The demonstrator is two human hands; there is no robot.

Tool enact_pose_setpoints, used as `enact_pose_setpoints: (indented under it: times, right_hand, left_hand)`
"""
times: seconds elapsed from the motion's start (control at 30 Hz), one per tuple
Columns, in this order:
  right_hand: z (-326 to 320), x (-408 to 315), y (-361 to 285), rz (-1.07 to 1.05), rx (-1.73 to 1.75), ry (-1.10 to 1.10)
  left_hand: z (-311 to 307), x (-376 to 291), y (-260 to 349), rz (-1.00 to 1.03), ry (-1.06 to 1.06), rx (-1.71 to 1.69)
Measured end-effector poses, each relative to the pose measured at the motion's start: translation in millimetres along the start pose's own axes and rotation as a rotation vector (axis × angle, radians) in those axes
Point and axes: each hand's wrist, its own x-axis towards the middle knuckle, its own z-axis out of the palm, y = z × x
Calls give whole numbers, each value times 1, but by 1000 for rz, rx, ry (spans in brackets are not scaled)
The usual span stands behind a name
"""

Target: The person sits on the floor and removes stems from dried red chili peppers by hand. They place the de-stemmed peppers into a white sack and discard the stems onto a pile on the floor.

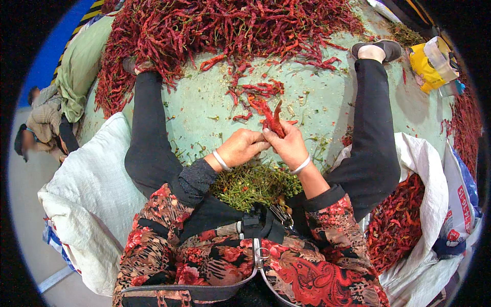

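Observation:
Several dried red chili peppers (273, 119) are in my right hand (292, 147), with the thumb pressed over them and their tips pointing away from me. My left hand (242, 147) meets it at the near end of the peppers, its fingertips pinched together. Whether a stem is between those fingertips is hidden. Just beyond my hands, a few loose chilies (264, 89) lie on a pale green sheet (199, 103). Below my wrists, between my thighs, sits a heap of green chili stems (253, 186).
A large pile of dried red chilies (230, 27) spreads across the far side. At my right, an open white woven sack (425, 153) holds chilies (397, 222). A filled white sack (92, 192) lies at my left; a yellow bag (431, 65) stands far right. Another person (48, 115) is at far left.

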Motion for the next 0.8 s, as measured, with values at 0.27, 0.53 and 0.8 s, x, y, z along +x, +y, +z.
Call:
enact_pose_setpoints:
  times: [0.27, 0.53, 0.8]
  right_hand:
    - [11, 11, -3, -60, -210, 160]
    - [-7, 18, -13, 110, 429, 21]
    - [-13, 24, -1, 83, 320, 126]
  left_hand:
    - [6, 1, 30, 418, -426, 48]
    - [-103, 102, -73, -82, 634, 589]
    - [-101, 96, -60, -124, 743, 416]
